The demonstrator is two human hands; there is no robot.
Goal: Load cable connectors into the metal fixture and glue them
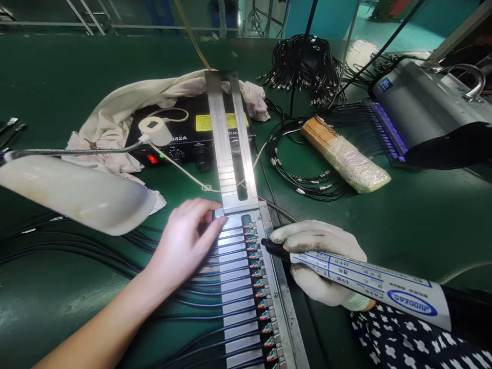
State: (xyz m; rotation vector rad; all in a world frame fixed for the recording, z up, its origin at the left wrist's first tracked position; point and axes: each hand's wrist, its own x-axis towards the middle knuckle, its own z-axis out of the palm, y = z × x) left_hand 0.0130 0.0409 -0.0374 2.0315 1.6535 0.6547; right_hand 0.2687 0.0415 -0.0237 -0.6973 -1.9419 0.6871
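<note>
My bare left hand (189, 237) pinches the left edge of a metal jig (238, 287), by its hinged end, thumb and forefinger closed on it. Several black cables (203, 302) lie side by side across the jig, their stripped ends and small connectors (258, 265) in a row along its right side. In a white, stained glove, my right hand (323, 251) is closed around a glue syringe (357, 279) with a blue-and-white label. The syringe's black tip points at the upper connectors, close to the jig's rail. A slotted metal cover (230, 148) stands swung back from the jig.
Behind the cover sits a black dispenser box (180, 138), partly under a cloth (115, 113). A white lamp shade (77, 189) hangs at left. Coiled cables (303, 177), a wrapped block (346, 156), a cable bundle (303, 66) and a grey purple-lit lamp unit (430, 113) lie to the right.
</note>
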